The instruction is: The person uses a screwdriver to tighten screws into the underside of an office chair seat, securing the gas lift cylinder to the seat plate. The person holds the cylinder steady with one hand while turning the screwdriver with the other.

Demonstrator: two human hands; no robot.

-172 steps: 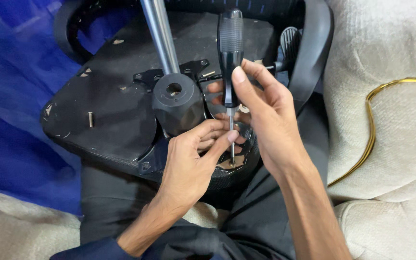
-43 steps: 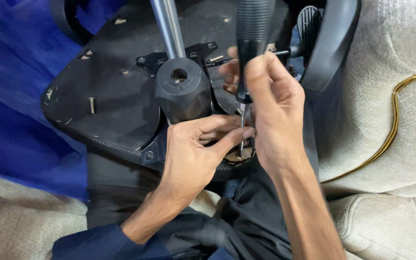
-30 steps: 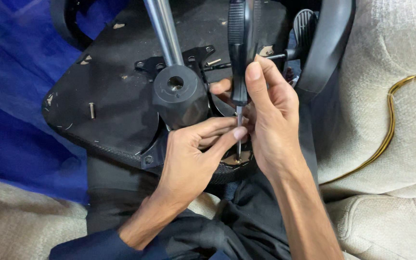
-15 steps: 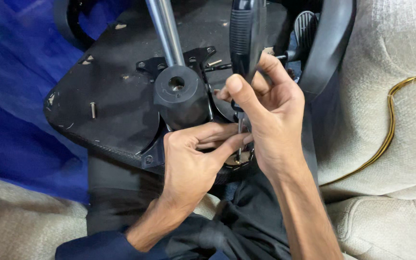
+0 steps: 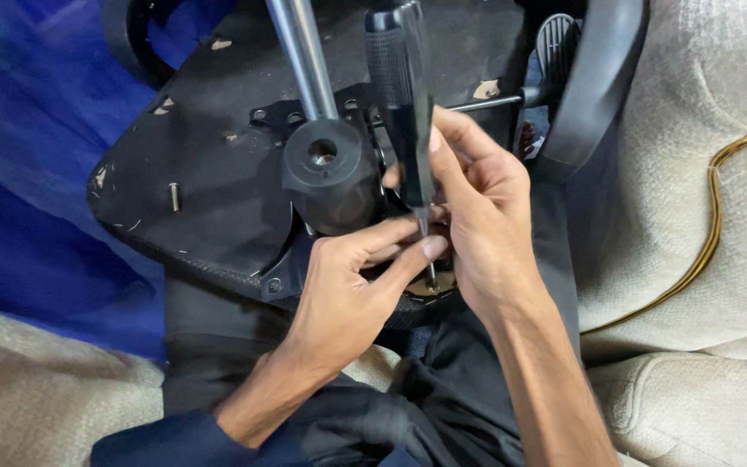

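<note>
An upturned black office-chair seat (image 5: 218, 173) rests across my lap, its underside facing me. A black round hub (image 5: 328, 173) with a hole sits at its middle, beside a shiny metal column (image 5: 300, 52). My right hand (image 5: 477, 216) grips a black-handled screwdriver (image 5: 399, 95) held upright, its thin shaft pointing down at a screw by the seat's near edge. My left hand (image 5: 347, 294) lies just below the hub, thumb and forefinger pinching the shaft near its tip. The tip itself is mostly hidden between my fingers.
A black curved armrest (image 5: 598, 86) rises at the right of the seat, with a ribbed lever (image 5: 555, 39) next to it. A small bolt (image 5: 174, 197) sticks out of the seat at left. Blue fabric (image 5: 28, 173) lies left, beige cushions (image 5: 711, 259) with gold cord at right.
My right hand has shifted its fingers around the screwdriver handle several times, turning it, while the left hand kept pinching the shaft near the tip. The seat has stayed put.
</note>
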